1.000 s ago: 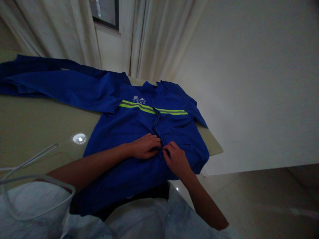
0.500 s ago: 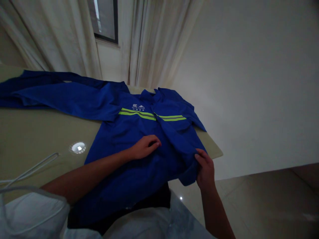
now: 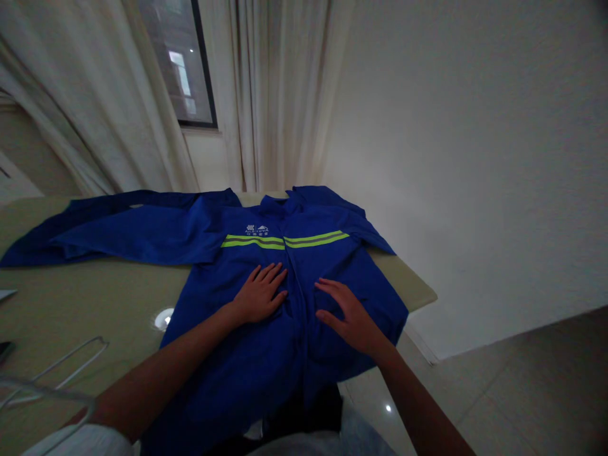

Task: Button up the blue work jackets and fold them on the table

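A royal-blue work jacket (image 3: 251, 373) lies spread face up on a beige table (image 3: 80, 310), with two yellow-green reflective stripes (image 3: 285, 241) across its chest. Its sleeve (image 3: 133, 231) stretches out to the left. My left hand (image 3: 260, 294) rests flat on the jacket's front, left of the centre seam, with its fingers spread. My right hand (image 3: 349, 316) lies open on the lower right of the jacket, its fingers apart. Neither hand grips the cloth. The jacket's lower hem is hidden by my arms and body.
A white wire hanger (image 3: 61, 370) lies on the table at the lower left. Small objects sit at the table's far left edge. The table's right corner (image 3: 413, 285) ends above a tiled floor (image 3: 498, 392). Pale curtains (image 3: 275, 107) and a window (image 3: 180, 69) stand beyond.
My right hand has let go of the lifted jacket hem and now lies flat on the cloth. My left hand has opened flat. The jacket's right side lies flatter, and my view has tilted upward.
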`<act>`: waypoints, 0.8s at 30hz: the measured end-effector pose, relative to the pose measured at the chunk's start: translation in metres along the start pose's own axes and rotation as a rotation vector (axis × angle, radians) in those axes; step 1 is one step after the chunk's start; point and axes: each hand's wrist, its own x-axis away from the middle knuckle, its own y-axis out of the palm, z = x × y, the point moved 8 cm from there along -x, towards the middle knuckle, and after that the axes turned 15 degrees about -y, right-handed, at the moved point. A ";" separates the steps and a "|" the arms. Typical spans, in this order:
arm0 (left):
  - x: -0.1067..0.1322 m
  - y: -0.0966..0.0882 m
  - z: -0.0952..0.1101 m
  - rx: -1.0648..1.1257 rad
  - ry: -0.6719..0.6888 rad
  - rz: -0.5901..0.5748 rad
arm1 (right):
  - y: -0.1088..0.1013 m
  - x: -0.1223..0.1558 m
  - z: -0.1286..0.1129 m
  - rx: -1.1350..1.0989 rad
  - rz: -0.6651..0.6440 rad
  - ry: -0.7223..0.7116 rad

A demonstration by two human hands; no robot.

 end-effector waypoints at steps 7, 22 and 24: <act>0.010 -0.013 0.013 0.006 0.136 0.016 | 0.069 -0.125 0.074 0.351 -0.303 -0.066; -0.029 -0.009 -0.005 -0.048 0.069 -0.063 | 0.089 -0.200 0.141 0.362 -0.123 -0.048; -0.023 -0.014 -0.002 -0.022 0.078 -0.032 | 0.079 -0.192 0.144 0.233 -0.007 -0.058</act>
